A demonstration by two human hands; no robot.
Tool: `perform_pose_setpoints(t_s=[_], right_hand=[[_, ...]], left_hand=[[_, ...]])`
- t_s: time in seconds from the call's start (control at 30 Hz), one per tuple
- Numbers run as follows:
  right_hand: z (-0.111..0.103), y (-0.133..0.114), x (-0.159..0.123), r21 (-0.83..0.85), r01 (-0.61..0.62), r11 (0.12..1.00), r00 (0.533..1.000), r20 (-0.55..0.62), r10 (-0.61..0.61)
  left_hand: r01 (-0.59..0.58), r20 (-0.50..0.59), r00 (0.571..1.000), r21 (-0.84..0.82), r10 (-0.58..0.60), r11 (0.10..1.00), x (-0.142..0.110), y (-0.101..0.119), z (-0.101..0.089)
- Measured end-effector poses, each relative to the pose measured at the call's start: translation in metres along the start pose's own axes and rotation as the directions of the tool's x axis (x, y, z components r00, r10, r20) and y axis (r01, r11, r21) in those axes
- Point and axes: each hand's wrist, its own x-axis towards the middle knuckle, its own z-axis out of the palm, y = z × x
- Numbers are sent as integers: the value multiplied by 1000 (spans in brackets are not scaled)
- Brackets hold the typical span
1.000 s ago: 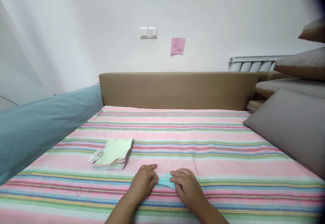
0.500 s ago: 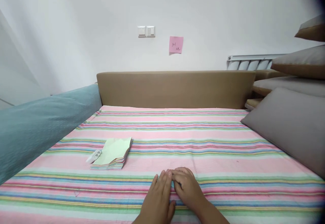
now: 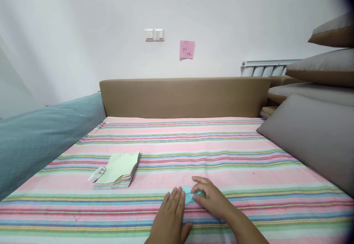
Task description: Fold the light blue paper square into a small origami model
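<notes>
A small piece of folded light-blue paper point(image 3: 188, 195) lies on the striped cloth. My left hand point(image 3: 172, 211) rests flat at its left side, fingers stretched out and the fingertips covering its edge. From the right, my right hand point(image 3: 210, 196) reaches over the paper, thumb and index finger curled onto a fold of it. Part of the paper is hidden under the right fingers, so its full shape does not show.
A stack of coloured paper sheets point(image 3: 118, 168), pale green on top, lies to the left beside a small white object point(image 3: 96, 174). Grey cushions point(image 3: 312, 133) are piled at the right. A brown backrest point(image 3: 182, 98) and a blue-covered armrest point(image 3: 55, 126) border the striped cloth point(image 3: 177, 137).
My right hand has moved right, away from my left fingertips, uncovering the blue paper. My left hand stays nearly in place. The view has shifted slightly to the right.
</notes>
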Motion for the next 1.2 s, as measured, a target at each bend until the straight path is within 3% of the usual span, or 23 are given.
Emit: perform_pose_setpoints(t_s=[0.3, 0.47, 0.73, 1.2], right_hand=[[-7, 6, 8, 54, -18, 998, 997, 74, 14], [-13, 4, 8, 93, -66, 994, 992, 113, 55], [-11, 11, 8, 77, -30, 997, 985, 174, 16], [-14, 12, 10, 69, -31, 997, 991, 129, 22]], left_hand=[[-3, 12, 1000, 22, 2, 1000, -1, -2, 2], [-1, -40, 999, 83, 4, 997, 0, 0, 2], [-13, -55, 998, 120, 20, 993, -2, -2, 5], [-28, -45, 998, 143, 35, 989, -2, -2, 5]])
